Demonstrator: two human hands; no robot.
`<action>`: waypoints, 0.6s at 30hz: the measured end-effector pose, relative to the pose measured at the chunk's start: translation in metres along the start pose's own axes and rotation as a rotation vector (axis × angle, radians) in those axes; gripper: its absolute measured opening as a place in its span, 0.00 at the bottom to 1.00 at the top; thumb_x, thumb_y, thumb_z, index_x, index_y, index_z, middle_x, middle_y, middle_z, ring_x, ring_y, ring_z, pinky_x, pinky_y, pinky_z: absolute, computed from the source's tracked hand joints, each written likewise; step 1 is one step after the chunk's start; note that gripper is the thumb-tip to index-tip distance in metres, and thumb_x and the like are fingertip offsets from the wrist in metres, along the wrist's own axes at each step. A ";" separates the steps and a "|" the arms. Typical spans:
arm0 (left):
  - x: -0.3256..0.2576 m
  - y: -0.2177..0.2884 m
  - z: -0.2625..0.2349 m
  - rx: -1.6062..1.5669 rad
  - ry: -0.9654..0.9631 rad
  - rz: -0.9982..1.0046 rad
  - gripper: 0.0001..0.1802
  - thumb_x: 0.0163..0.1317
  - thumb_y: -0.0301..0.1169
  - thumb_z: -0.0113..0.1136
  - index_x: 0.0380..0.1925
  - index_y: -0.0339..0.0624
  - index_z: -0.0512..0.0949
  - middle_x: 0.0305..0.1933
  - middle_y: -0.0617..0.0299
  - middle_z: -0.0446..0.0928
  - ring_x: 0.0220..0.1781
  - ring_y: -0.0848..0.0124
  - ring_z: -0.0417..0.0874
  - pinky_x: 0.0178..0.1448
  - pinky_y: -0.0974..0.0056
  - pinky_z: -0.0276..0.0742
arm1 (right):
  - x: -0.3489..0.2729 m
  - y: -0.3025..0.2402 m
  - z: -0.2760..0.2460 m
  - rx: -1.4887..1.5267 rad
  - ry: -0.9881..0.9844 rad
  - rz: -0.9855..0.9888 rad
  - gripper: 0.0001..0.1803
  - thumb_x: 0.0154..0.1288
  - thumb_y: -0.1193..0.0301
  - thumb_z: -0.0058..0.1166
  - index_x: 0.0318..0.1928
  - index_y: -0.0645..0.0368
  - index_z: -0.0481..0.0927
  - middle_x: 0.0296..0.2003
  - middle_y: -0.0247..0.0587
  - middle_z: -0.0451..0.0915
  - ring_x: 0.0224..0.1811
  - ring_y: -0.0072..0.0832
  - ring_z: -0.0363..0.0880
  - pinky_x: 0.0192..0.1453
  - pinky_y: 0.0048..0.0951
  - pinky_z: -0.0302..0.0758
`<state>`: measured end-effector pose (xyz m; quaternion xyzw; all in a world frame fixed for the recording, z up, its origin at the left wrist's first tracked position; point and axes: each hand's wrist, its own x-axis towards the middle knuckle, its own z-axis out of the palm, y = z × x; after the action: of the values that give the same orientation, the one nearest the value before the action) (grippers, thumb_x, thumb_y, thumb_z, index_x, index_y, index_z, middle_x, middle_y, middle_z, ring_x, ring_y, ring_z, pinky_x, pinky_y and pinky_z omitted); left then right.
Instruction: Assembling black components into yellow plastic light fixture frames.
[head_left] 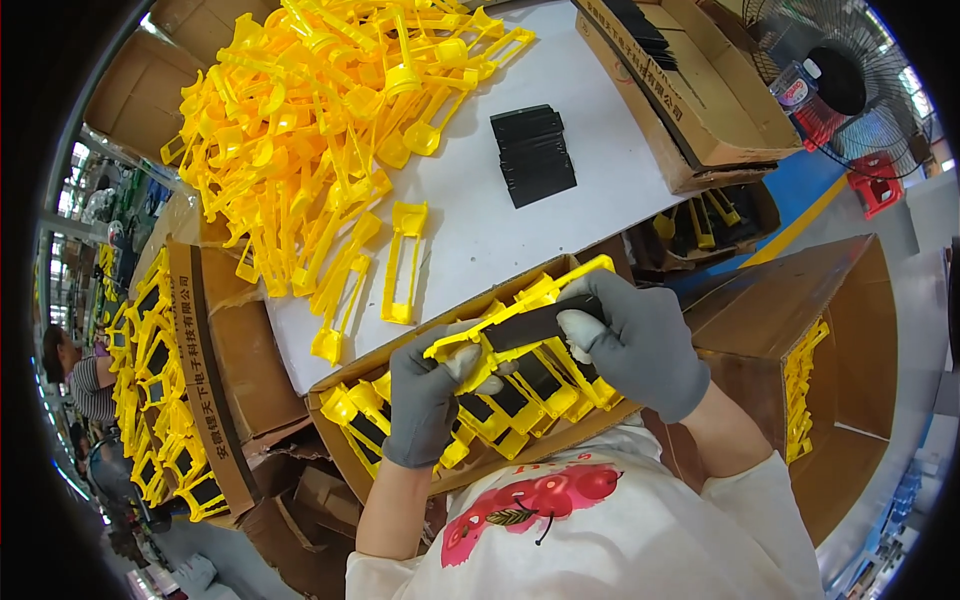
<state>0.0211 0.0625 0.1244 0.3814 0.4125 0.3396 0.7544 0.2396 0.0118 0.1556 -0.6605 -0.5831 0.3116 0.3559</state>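
A yellow plastic frame [545, 293] is held slantwise between my two grey-gloved hands, with a flat black strip [522, 328] against it. My left hand [425, 395] is closed on the frame's near-left end. At the other end my right hand [640, 345] grips the frame, its thumb pressing the black strip; some of its fingers are hidden behind. Directly below is an open carton [348, 374] holding several yellow frames with black strips [510, 398]. Whether the strip is fully seated in the held frame I cannot tell.
A heap of yellow frames [300, 130] covers the white table's [470, 240] left part. A stack of black strips [533, 155] lies farther right. Cartons of filled frames stand left [190, 340] and right [850, 400]; another carton [690, 100] sits at the far right, near a fan [840, 85].
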 end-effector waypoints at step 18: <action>-0.020 -0.010 -0.005 0.200 -0.069 -0.123 0.14 0.58 0.18 0.61 0.46 0.27 0.80 0.39 0.51 0.82 0.34 0.66 0.87 0.36 0.70 0.83 | -0.027 0.040 0.012 0.070 -0.049 -0.036 0.25 0.53 0.59 0.69 0.50 0.55 0.78 0.32 0.39 0.81 0.31 0.30 0.82 0.35 0.28 0.77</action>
<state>0.0097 0.0429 0.1216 0.4401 0.4409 0.2364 0.7457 0.2486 -0.0163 0.1155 -0.6294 -0.5922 0.3413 0.3697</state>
